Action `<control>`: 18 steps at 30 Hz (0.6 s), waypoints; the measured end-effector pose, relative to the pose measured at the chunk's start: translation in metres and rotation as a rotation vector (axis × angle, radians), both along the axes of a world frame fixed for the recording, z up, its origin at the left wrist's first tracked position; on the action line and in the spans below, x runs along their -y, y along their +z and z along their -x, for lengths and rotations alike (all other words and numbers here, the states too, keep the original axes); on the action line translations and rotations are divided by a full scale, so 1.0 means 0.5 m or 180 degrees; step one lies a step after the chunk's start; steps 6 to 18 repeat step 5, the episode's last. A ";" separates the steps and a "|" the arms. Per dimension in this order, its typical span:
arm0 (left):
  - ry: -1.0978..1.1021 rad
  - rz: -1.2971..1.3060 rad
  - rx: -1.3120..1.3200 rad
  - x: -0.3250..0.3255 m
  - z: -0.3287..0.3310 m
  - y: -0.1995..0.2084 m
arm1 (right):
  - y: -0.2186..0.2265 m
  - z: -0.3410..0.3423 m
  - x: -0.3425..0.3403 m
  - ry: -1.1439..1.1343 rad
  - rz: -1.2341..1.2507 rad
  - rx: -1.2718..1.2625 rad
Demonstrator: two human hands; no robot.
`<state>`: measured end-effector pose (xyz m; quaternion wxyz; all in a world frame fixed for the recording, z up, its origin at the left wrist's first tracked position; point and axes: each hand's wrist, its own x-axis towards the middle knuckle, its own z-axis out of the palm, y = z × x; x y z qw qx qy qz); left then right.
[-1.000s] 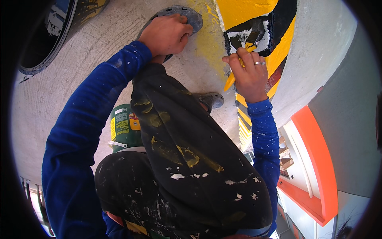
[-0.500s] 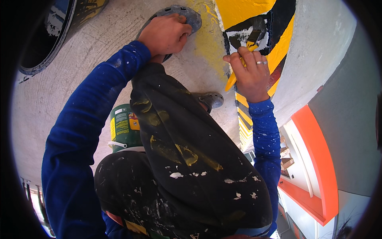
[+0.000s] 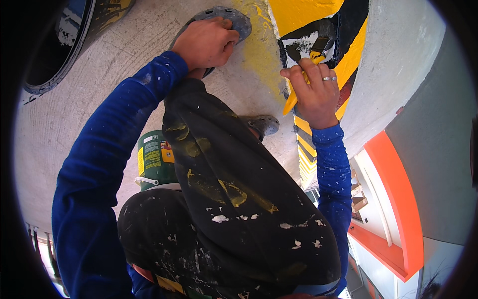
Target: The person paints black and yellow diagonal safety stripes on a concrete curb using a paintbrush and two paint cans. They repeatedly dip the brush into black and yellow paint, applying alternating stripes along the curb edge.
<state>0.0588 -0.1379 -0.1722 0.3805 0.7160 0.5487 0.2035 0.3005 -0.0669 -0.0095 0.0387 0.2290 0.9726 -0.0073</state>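
My right hand point(image 3: 318, 97), with a ring on one finger, grips the yellow handle of a paintbrush point(image 3: 289, 104). The dark bristles lie against a black and white patch point(image 3: 301, 45) on the low curb, between yellow and black painted bands point(image 3: 302, 14). My left hand point(image 3: 205, 44) is closed, its fingers curled down over my grey clog point(image 3: 241, 24) beside my raised knee. Whatever those fingers may hold is hidden. My blue sleeves and black trousers carry paint spots.
At the upper left stands a dark bucket point(image 3: 82, 50) with paint marks. A green pail point(image 3: 151, 162) with a white handle sits by my leg. My other clog point(image 3: 269, 125) rests on the concrete floor point(image 3: 134, 55). Yellow smears mark the floor along the curb.
The brush and my right hand have shifted very slightly; the bristles sit a little nearer to me on the patch. My left hand stays where it was.
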 end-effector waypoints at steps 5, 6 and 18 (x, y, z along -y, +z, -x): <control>-0.0023 -0.0018 -0.0012 -0.001 0.000 -0.003 | 0.001 0.002 -0.001 0.0003 0.0007 -0.0007; -0.0023 -0.0018 -0.0012 -0.001 0.000 -0.003 | 0.001 0.002 -0.001 0.0003 0.0007 -0.0007; -0.0023 -0.0018 -0.0012 -0.001 0.000 -0.003 | 0.001 0.002 -0.001 0.0003 0.0007 -0.0007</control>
